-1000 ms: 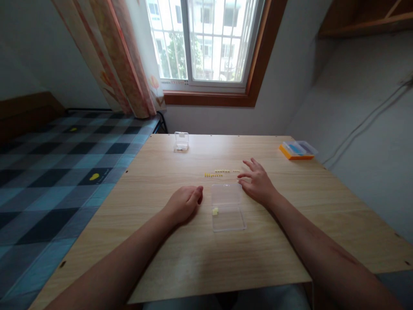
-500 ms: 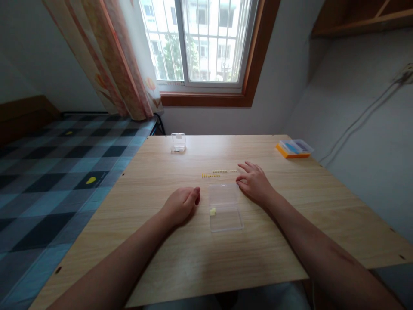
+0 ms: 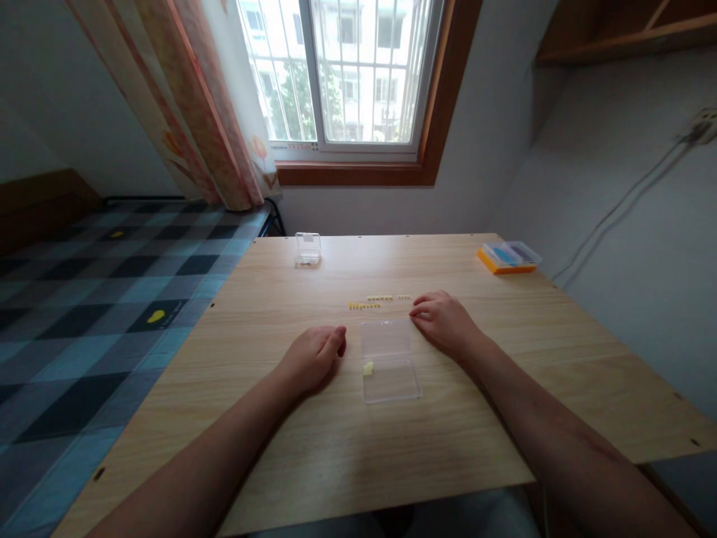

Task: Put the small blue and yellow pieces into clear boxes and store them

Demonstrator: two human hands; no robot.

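My left hand (image 3: 314, 357) rests on the table left of an open clear plastic box (image 3: 392, 387), its fingers curled into a loose fist. No object shows in it. My right hand (image 3: 441, 321) lies at the box's far right corner, fingertips pressed together. Anything between them is hidden or too small to make out. Inside the near half of the box, at the left, sits a pale yellow piece (image 3: 368, 369). Beyond the box lie a row of small yellow pieces (image 3: 364, 305) and a row of small cream pieces (image 3: 381, 298), with a gap in the cream row.
A small clear box (image 3: 308, 260) stands with its lid up at the table's far left. On the far right is an orange case (image 3: 507, 258) with a clear lid. The wooden table (image 3: 269, 291) borders a bed with a checked cover (image 3: 168, 261).
The spread fingers of my right hand have come down and closed together near the box corner. My left hand stays in place. The view has shifted very slightly.
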